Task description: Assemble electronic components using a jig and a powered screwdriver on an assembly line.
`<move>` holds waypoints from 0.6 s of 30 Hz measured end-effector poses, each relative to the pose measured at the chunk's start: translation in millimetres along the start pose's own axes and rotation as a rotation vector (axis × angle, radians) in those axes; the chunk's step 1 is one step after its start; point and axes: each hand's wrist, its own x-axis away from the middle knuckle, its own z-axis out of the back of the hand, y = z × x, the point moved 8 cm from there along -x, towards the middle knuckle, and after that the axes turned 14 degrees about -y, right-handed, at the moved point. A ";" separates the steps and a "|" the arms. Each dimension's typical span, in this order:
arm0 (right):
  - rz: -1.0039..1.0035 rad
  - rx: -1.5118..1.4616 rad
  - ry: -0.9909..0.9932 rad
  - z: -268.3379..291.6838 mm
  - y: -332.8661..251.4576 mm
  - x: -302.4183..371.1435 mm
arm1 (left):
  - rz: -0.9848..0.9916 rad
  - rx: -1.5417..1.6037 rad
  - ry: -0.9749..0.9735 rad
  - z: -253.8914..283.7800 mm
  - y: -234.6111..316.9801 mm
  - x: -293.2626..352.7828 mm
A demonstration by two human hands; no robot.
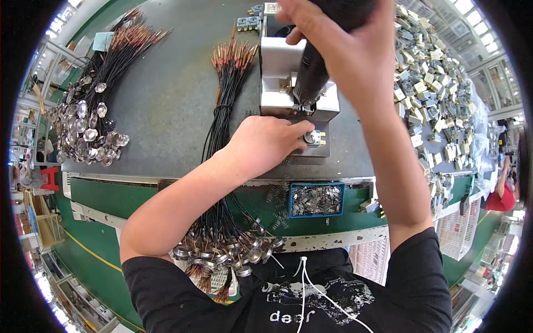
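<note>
My right hand, slightly blurred, is wrapped around a black power screwdriver. Its lower end points down into a silver metal fixture on the grey worktable. Just in front of that fixture, my left hand has its thumb and fingertips closed on a small switch-like part with metal terminals. The part rests on a flat metal plate, partly covered by my fingers. Beside my left forearm lies a tied bundle of black wires, copper-coloured at the far ends, with round metal caps hanging over the near edge.
A second wire bundle with round metal caps lies at the far left. Several small grey parts sit behind the fixture. A blue tray of small metal pieces stands near the front edge. Cream and grey parts are heaped at right.
</note>
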 end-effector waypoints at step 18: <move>0.008 -0.071 0.014 44.0 3.9 69.1 | -0.051 0.104 0.070 6.1 1.0 5.2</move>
